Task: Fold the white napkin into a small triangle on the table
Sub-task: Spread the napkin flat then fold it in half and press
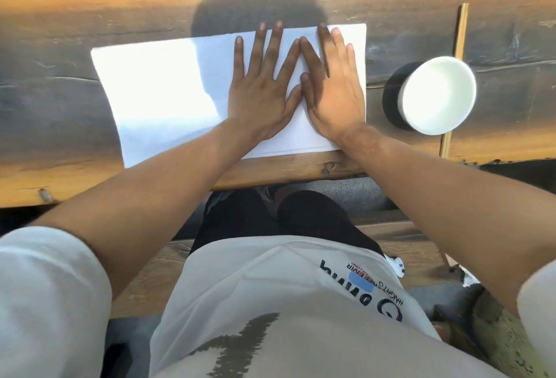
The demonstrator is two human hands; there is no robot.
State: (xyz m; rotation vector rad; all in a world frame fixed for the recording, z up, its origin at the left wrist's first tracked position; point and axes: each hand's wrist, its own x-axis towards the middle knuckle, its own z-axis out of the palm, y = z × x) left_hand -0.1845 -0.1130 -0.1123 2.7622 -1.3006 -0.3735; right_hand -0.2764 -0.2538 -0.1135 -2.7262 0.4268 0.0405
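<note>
Weathered brown wooden counter [75,82], planks running side to side, sunlit in bands. On it lies the flat white rectangular napkin [156,100], its long edges across the view, near edge just short of the counter's front edge. The napkin's left half is bare and bright, partly crossed by the dark shadow of the person's head. Layers or fold state cannot be told, though a faint line shows along its lower right margin.

The left hand [258,97] lies palm down on the napkin's right half, fingers [258,46] spread and flat, gripping nothing. Just beside it the right hand [337,97] is likewise flat on the napkin near its right edge, fingers fanned; the two index fingers meet at the tips and the thumbs touch, framing a small triangle of napkin. Both forearms are bare, with white short sleeves at the frame's lower corners.

Right of the napkin, apart from it, a round white bowl [437,94] stands on the counter, casting a dark shadow leftward.
</note>
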